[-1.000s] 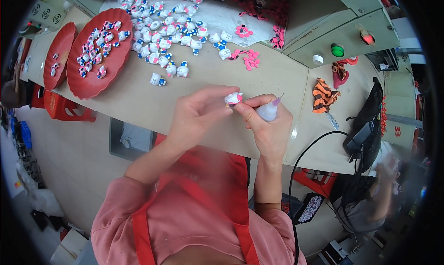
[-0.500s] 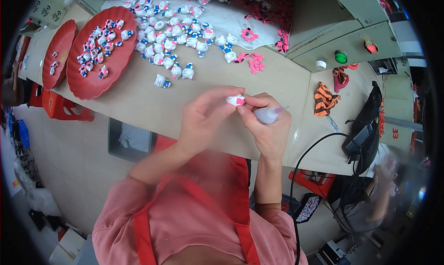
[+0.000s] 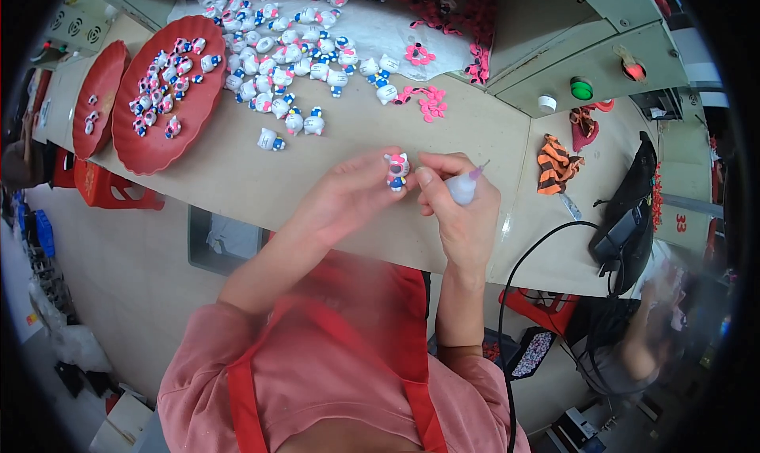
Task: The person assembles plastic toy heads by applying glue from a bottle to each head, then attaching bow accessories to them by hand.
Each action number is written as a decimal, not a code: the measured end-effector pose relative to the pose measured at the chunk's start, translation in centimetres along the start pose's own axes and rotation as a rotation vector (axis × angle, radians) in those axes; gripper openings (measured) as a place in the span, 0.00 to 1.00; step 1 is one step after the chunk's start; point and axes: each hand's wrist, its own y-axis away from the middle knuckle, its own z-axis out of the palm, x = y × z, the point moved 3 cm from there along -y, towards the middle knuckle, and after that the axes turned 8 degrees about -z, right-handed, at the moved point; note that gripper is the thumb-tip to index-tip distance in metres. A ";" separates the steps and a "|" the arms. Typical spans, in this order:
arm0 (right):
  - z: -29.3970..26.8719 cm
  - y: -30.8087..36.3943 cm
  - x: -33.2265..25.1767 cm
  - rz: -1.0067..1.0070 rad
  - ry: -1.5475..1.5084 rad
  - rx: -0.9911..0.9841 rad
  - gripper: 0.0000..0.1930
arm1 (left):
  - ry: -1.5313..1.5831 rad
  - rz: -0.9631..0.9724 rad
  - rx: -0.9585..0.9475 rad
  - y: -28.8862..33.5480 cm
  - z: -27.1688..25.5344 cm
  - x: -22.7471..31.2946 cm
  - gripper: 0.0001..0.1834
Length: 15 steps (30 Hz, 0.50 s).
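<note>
Between the fingers of my left hand (image 3: 348, 188) is a small cat figurine (image 3: 397, 172), white with pink on its head and a blue body, held upright above the table. My right hand (image 3: 467, 216) wraps around a translucent squeeze bottle (image 3: 461, 187) with a thin needle tip pointing up and away to the right. The right thumb and fingertips are close beside the figurine, slightly apart from it. Just beyond my hands, a few loose white and blue figurines (image 3: 313, 122) lie on the table, with small pink pieces (image 3: 432, 103) to their right.
A heap of figurines (image 3: 273, 61) covers a white sheet at the back. Two red scalloped trays (image 3: 186, 37) (image 3: 99, 97) holding pieces stand at left. A metal cabinet with a green button (image 3: 582, 88), a striped cloth (image 3: 556, 166) and a black cable (image 3: 507, 310) are at right. Another person (image 3: 633, 350) sits lower right.
The figurine has turned from lying pinched between both hands to upright in my left hand. My right fingers have come off it, and the bottle's tip now points more upward.
</note>
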 end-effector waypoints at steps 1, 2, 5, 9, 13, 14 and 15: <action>0.0 0.0 0.3 0.000 -0.003 0.002 0.07 | 0.110 -0.042 -0.049 -0.2 0.1 -0.3 0.15; 0.1 -0.1 0.6 -0.042 0.071 0.012 0.07 | 0.108 -0.043 -0.047 -0.4 0.4 -0.5 0.15; 0.6 -0.1 1.2 -0.079 0.124 -0.002 0.08 | -0.054 0.048 -0.085 -0.3 1.5 -0.7 0.15; 0.4 -0.4 1.7 0.015 0.000 0.011 0.09 | -0.053 0.038 -0.116 -0.5 2.3 -0.5 0.14; 0.4 -0.3 1.4 0.096 -0.042 0.005 0.10 | 0.091 -0.066 -0.301 -0.9 2.1 -0.7 0.14; 0.4 -0.3 1.3 0.100 -0.055 0.000 0.10 | 0.091 -0.065 -0.303 -0.9 1.8 -0.8 0.14; 0.5 -0.2 1.2 0.104 -0.069 -0.005 0.10 | 0.293 -0.128 -0.229 -0.8 1.1 -1.1 0.14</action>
